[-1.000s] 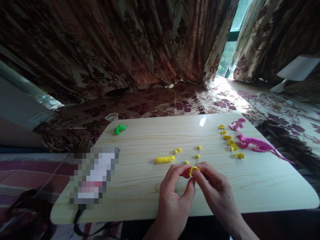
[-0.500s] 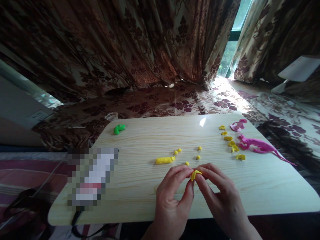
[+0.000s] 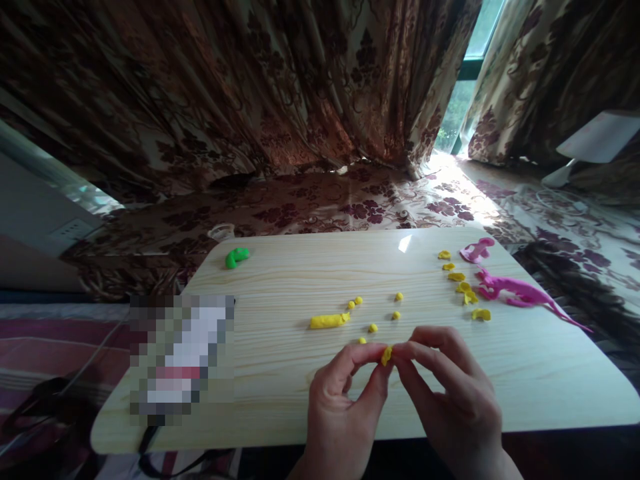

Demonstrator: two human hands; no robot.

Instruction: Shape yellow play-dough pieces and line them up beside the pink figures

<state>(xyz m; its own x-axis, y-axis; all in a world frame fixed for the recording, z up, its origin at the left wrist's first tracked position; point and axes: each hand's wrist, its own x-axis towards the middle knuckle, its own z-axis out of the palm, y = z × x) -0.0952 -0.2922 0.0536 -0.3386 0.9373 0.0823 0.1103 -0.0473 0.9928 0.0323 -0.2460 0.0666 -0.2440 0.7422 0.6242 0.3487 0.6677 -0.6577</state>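
Observation:
Both hands meet over the near middle of a light wooden board [image 3: 280, 387]. My left hand [image 3: 343, 400] and my right hand [image 3: 450, 400] pinch the same small piece of yellow clay [image 3: 386, 354] between thumbs and fingertips, just above the board. A yellow clay roll [image 3: 328, 321] lies to the left of it. Several tiny yellow clay balls [image 3: 373, 327] are scattered beyond my fingers.
A pink clay figure [image 3: 517, 291] and a smaller pink piece [image 3: 476, 250] lie at the board's right, with several yellow bits [image 3: 466, 291] beside them. A green clay lump [image 3: 235, 257] sits at the far left corner. A blurred-out object [image 3: 180, 357] covers the near left. Patterned curtains hang behind.
Both hands have drawn back toward me with the yellow piece, which now looks smaller and more folded. One more tiny yellow ball shows on the board near my left fingers.

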